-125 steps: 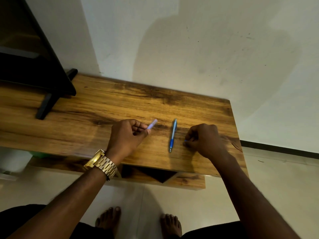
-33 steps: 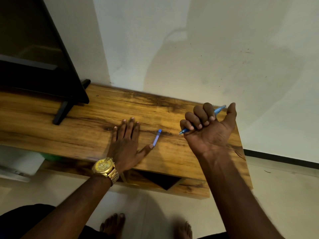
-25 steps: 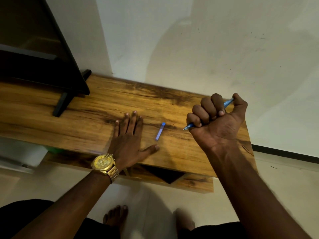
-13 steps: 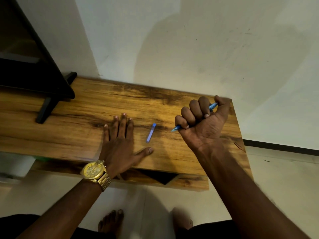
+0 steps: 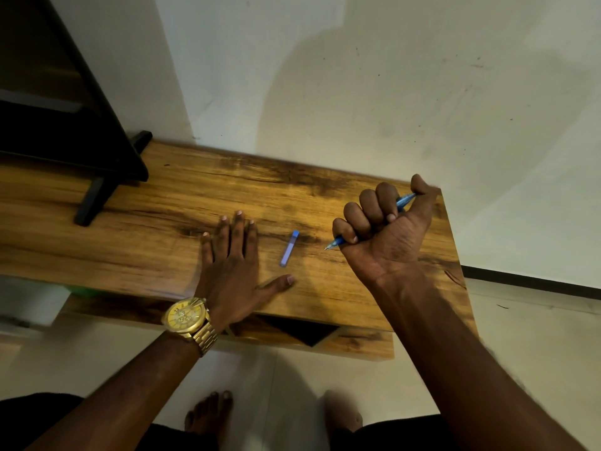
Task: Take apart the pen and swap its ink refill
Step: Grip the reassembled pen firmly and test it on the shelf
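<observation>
We see a wooden table (image 5: 169, 222) with dark grain streaks, set against a pale wall; a black stand (image 5: 97, 193) rests on its far left part; near the middle lies a small blue piece (image 5: 289, 248), slanted, by itself on the wood; just left of it our left hand (image 5: 232, 265) lies flat, palm down, fingers spread, thumb tip close under the piece; a lower shelf (image 5: 354, 343) shows beneath the front edge.

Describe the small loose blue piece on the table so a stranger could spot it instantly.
On the wooden table, look between the left hand lying flat and the right hand fisted around the blue pen. The small blue piece lies there alone, short, flat on the wood, touching neither hand.
</observation>
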The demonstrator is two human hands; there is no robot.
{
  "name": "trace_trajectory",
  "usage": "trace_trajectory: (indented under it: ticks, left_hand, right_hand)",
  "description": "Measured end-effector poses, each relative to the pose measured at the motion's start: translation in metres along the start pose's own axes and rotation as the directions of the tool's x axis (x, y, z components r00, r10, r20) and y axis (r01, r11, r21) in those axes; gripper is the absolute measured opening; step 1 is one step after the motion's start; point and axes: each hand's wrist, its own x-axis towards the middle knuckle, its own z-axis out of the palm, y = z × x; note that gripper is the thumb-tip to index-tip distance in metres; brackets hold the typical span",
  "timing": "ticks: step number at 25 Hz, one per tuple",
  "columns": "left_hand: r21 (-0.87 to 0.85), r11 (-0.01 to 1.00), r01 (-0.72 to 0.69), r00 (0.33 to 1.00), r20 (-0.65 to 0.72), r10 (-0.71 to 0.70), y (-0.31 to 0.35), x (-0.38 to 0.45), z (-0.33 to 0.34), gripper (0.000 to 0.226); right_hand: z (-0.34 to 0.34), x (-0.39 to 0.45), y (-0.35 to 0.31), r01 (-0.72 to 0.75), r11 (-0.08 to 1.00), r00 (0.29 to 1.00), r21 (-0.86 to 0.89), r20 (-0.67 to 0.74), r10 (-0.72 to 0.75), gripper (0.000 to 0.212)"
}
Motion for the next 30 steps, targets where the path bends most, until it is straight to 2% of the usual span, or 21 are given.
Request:
trace_trajectory:
  ticks: [3,7,11,14,18,20,22,25,27,30]
  left_hand:
    - [0.015,1.0,0.001,1.0,0.004,-0.001,0.001,0.0,0.001,0.139]
    - [0.025,1.0,0.009,1.0,0.022,-0.01,0.003,0.0,-0.001,0.138]
    - [0.036,0.999,0.011,1.0,0.027,-0.012,0.002,0.0,-0.001,0.136]
    - [0.021,1.0,0.018,0.999,0.036,-0.019,0.003,0.0,-0.002,0.137]
    - [-0.013,1.0,0.027,0.999,0.028,-0.027,0.005,-0.002,-0.007,0.138]
    - [-0.025,0.999,0.032,0.999,0.034,-0.031,0.005,-0.002,-0.011,0.137]
    - [-0.06,0.998,0.034,0.999,-0.03,-0.036,0.006,-0.001,-0.018,0.123]
    - [-0.09,0.996,-0.013,0.971,-0.238,-0.009,0.008,0.0,-0.026,0.088]
    - [-0.144,0.989,-0.033,0.98,-0.198,0.004,0.009,0.0,-0.027,0.067]
    - [-0.088,0.992,-0.094,0.982,-0.171,0.078,0.006,-0.003,-0.02,0.056]
  right_hand:
    - [0.001,-0.001,-0.001,0.011,0.999,1.0,-0.033,0.014,-0.01,0.052]
    - [0.001,-0.001,0.0,-0.004,1.0,1.0,0.009,0.026,0.004,0.065]
    - [-0.001,0.0,0.001,0.011,1.0,1.0,-0.021,0.008,-0.011,0.056]
    - [-0.001,0.0,0.001,0.003,1.0,1.0,0.015,0.014,-0.004,0.062]
    - [0.0,0.0,0.0,0.022,1.0,1.0,-0.013,0.016,-0.022,0.055]
    - [-0.001,0.0,0.0,0.016,1.0,0.999,0.003,0.033,-0.016,0.061]
    - [-0.003,0.0,0.0,0.005,1.0,0.999,0.01,0.033,-0.006,0.067]
    - [-0.003,0.001,-0.001,0.001,1.0,1.0,-0.003,0.02,-0.001,0.069]
    - [-0.004,0.001,-0.002,-0.001,1.0,1.0,-0.018,0.019,0.002,0.068]
    - [-0.005,0.001,-0.002,-0.005,0.999,1.0,-0.033,0.02,0.006,0.068]
